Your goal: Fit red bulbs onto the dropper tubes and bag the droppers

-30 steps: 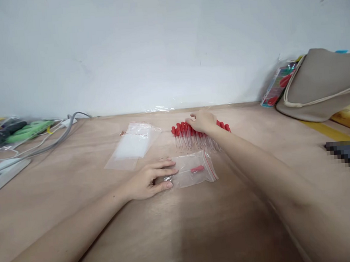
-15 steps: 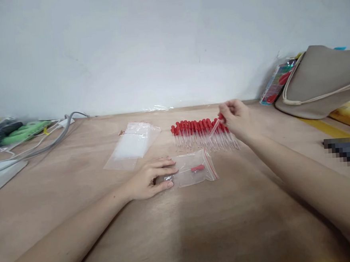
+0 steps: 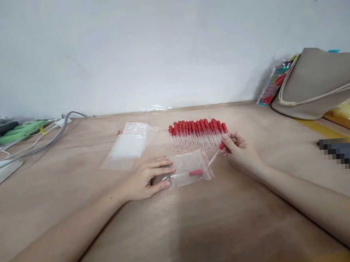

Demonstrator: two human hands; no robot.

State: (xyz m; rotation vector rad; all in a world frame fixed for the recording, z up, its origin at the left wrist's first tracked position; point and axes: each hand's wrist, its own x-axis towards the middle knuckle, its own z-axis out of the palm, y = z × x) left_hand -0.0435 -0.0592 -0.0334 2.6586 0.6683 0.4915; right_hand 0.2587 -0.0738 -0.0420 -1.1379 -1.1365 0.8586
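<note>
A clear zip bag (image 3: 181,162) with a red seal line lies on the table, and inside it is a dropper with a red bulb (image 3: 196,172). My left hand (image 3: 151,176) rests with fingers apart on the bag's left end. Pinched by its red bulb in my right hand (image 3: 235,146) is another glass dropper (image 3: 215,157), its tip at the bag's right end by the seal line. Behind the bag lies a row of red-bulbed droppers (image 3: 197,126). Flat at the left is a stack of clear bags (image 3: 129,144).
Grey and white cables (image 3: 55,137) and a green item (image 3: 22,131) lie at the left. On the right are a beige drawstring pouch (image 3: 318,81), a colourful package (image 3: 272,85), a yellow package (image 3: 349,115) and a dark blurred object (image 3: 344,155).
My right hand has moved down from the dropper row towards me, bringing the held dropper to the bag's opening end. My left hand stays on the bag.
</note>
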